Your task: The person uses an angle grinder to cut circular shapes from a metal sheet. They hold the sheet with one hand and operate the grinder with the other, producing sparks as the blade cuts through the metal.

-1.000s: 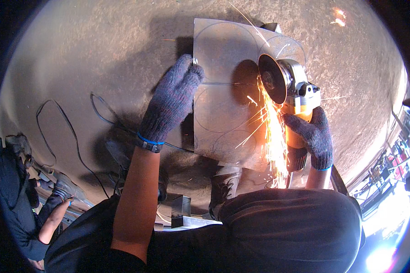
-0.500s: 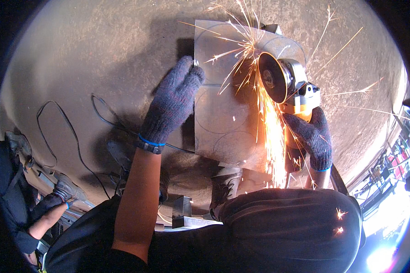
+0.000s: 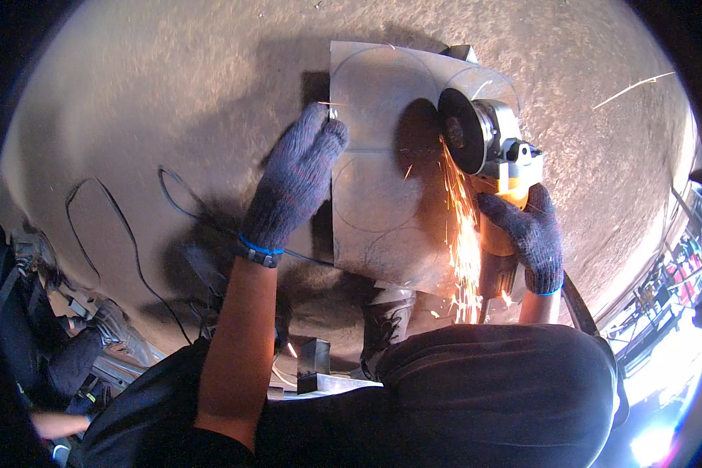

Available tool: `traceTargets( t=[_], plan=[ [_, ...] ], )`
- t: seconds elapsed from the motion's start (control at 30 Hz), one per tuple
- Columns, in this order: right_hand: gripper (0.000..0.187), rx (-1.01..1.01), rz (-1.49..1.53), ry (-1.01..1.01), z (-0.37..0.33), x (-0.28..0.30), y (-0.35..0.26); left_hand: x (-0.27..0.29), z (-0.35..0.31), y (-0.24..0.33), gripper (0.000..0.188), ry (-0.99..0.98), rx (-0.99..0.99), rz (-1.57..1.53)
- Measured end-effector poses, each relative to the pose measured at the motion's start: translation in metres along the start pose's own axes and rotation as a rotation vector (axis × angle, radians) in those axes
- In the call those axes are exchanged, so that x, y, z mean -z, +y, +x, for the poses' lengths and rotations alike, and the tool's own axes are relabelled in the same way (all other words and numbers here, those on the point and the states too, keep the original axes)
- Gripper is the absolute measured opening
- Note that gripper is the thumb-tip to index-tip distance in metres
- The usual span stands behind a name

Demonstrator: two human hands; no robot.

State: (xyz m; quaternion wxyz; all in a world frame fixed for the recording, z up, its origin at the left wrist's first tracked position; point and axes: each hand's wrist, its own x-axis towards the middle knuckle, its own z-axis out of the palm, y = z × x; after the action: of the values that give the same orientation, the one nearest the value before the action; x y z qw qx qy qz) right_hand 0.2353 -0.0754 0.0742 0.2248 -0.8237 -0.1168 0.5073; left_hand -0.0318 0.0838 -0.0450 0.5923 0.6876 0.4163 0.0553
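Gloved in dark knit, my right hand [image 3: 532, 238] wraps round the yellow and grey body of an angle grinder [image 3: 508, 186]. Its round disc [image 3: 462, 129] stands on edge over a thin metal sheet [image 3: 376, 191] marked with drawn circles. Sparks [image 3: 464, 257] stream from below the disc toward me. At the sheet's left edge, my left hand [image 3: 292, 183], in a matching glove, is closed on it with thumb and fingers; a small shiny bit shows at the fingertips. The disc hides its exact contact with the sheet.
Brown, rough ground [image 3: 171, 86] surrounds the sheet. A thin black cable [image 3: 129, 230] loops at the left. My shoe [image 3: 384, 324] is just below the sheet, beside a metal angle piece [image 3: 313, 363]. Another person's forearm [image 3: 58, 425] shows at lower left.
The upward burst of sparks has died down; a thinner stream runs toward me. The grinder has shifted slightly left. The other person's arm has moved lower.
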Motion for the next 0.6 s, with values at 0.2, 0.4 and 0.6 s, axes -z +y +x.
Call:
traceTargets(
  t=[0.2, 0.4, 0.6],
  plan=[
    [0.049, -0.021, 0.456, -0.079, -0.009, 0.007, 0.019, 0.009, 0.020, 0.015, 0.033, 0.059, -0.135, 0.106],
    [0.052, 0.000, 0.603, 0.007, -0.022, 0.027, 0.039, 0.003, 0.074, 0.032, 0.053, 0.117, -0.054, -0.072],
    [0.050, -0.024, 0.619, 0.079, -0.026, 0.034, 0.049, -0.027, 0.049, 0.034, 0.048, 0.407, 0.013, -0.310]
  ],
)
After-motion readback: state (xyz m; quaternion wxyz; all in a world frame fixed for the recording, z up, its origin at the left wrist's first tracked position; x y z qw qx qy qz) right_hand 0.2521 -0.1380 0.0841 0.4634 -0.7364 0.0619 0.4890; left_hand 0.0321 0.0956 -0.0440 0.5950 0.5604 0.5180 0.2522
